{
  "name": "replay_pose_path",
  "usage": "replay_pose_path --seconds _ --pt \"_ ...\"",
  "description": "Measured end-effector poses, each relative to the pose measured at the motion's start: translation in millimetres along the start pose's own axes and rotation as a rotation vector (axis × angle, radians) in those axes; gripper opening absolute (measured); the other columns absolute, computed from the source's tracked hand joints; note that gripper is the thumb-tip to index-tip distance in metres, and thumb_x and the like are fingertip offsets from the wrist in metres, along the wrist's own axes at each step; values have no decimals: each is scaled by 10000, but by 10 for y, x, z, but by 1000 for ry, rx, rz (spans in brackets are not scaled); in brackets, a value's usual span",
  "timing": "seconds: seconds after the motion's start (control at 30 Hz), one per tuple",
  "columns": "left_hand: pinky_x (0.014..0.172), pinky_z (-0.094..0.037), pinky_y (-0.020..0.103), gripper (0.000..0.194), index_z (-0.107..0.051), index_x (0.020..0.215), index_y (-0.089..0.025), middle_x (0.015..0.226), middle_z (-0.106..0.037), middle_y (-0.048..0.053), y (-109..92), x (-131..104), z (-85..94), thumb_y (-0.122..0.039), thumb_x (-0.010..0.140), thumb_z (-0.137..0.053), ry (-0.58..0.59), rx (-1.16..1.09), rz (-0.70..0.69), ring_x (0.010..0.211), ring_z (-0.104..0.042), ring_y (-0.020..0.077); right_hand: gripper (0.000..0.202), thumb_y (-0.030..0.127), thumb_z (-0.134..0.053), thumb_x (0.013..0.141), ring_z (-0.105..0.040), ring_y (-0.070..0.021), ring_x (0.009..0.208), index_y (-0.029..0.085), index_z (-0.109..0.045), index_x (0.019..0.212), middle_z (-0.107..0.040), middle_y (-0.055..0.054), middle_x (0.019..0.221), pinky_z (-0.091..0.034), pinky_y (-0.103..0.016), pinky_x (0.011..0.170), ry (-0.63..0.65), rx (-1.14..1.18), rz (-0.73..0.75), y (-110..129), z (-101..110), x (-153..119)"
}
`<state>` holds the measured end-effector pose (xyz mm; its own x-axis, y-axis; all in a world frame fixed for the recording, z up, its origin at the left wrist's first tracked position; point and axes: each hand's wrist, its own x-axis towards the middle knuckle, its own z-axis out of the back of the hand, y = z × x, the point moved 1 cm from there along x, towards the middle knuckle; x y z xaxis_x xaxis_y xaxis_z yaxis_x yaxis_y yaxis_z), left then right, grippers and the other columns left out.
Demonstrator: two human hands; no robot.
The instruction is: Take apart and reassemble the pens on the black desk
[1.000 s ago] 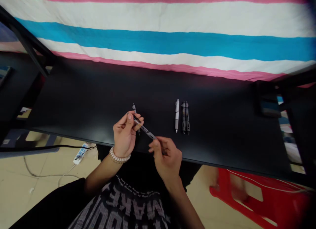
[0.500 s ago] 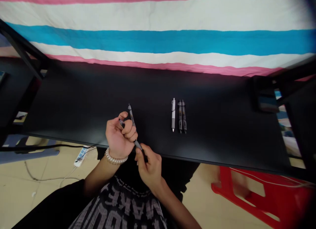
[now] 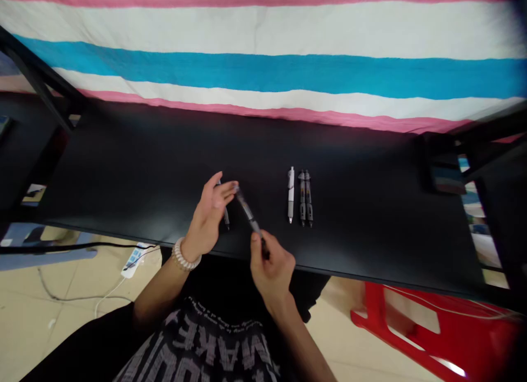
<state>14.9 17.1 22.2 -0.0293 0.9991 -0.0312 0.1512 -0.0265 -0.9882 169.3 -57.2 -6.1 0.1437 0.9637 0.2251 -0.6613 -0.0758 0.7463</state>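
Grip of the bare right hand (image 3: 274, 265), low over the near edge of the smooth black worktop (image 3: 164, 162), is clamped on a slim see-through pen (image 3: 247, 209) with a dark grey lower section, thumb and bent fingers closing about its near end. From there the pen's long axis slants away to the far left, raised over the worktop, its far end arriving at the fingertips of the bare left hand (image 3: 209, 212). That hand, a white coiled bracelet (image 3: 180, 258) at its wrist, has its fingers extended, wrapped around nothing; whether they touch the pen's end or stop just beside it, I cannot tell. Partly hidden behind the left hand, a second slim dark pen (image 3: 226, 220) lies on the worktop, its axis roughly near to far; the left hand is plainly the nearer one to it. Well apart to the right, more pens lie side by side, also pointing near to far: a white pen with a grey lower section (image 3: 291, 192), then a close pair of dark see-through pens (image 3: 302, 198), the right hand nearer to these. Farthest off hangs a cloth striped pink, white and blue (image 3: 263, 72).
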Motion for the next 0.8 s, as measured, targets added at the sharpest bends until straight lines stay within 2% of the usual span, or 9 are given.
replay_pose_path --seconds 0.07,0.17,0.23,0.33,0.43,0.53,0.63,0.7,0.8 --pt "881 -543 378 584 -539 1332 -223 1237 -624 139 63 25 103 -549 867 -679 -134 428 -116 1008 -652 224 361 415 -514 990 -622 -149 503 132 -738 989 -677 -19 607 -467 -261 530 -81 -153 -100 -117 73 98" --pt "833 -548 408 578 -557 1322 -167 1096 -628 132 127 91 207 -471 857 -716 -197 879 -160 882 -638 227 533 455 -563 941 -599 -163 497 103 -594 1340 -626 32 585 -437 -281 532 -130 -310 -266 -248 177 191" --pt "849 -539 446 599 -560 1319 -133 967 -645 114 156 168 227 -458 845 -731 -164 1020 -156 866 -644 259 638 445 -591 917 -588 -157 513 107 -478 1445 -601 55 608 -436 -282 549 -158 -328 -320 -269 209 196" --pt "844 -532 468 479 -608 1243 -92 800 -650 86 176 310 231 -345 852 -719 -148 1099 -135 829 -661 287 475 407 -588 920 -571 -134 529 144 -570 1315 -579 59 625 -452 -271 571 -158 -219 -286 -202 159 145" --pt "741 -554 381 254 -666 1093 -133 697 -648 35 169 393 230 -216 853 -669 -67 921 -95 664 -652 208 334 387 -593 931 -550 -114 513 165 -634 1178 -611 44 647 -475 -256 562 -20 -8 -216 -73 23 91" --pt "567 -555 277 236 -658 1059 -170 720 -678 13 134 333 187 -281 857 -706 13 448 22 550 -633 140 374 392 -586 955 -647 -133 614 160 -611 1247 -715 -19 783 -531 -258 590 124 259 -221 64 -100 79" --pt "520 -565 230 310 -653 1081 -184 754 -687 8 57 177 105 -325 831 -770 -87 123 39 585 -649 124 361 403 -501 1013 -681 -131 606 160 -640 1241 -737 -36 786 -548 -239 542 266 567 -283 178 -161 92" --pt "563 -585 211 308 -676 1101 -196 803 -704 16 -2 84 54 -318 837 -777 -132 28 13 616 -656 106 343 412 -495 1020 -621 -105 494 166 -706 1131 -696 -6 686 -501 -206 450 289 690 -331 230 -166 95" --pt "669 -637 253 283 -714 1114 -212 881 -734 43 -59 16 22 -351 870 -751 -135 -81 32 726 -717 134 269 383 -599 975 -549 -77 436 173 -757 1030 -643 24 620 -456 -182 403 198 705 -344 265 -139 81"
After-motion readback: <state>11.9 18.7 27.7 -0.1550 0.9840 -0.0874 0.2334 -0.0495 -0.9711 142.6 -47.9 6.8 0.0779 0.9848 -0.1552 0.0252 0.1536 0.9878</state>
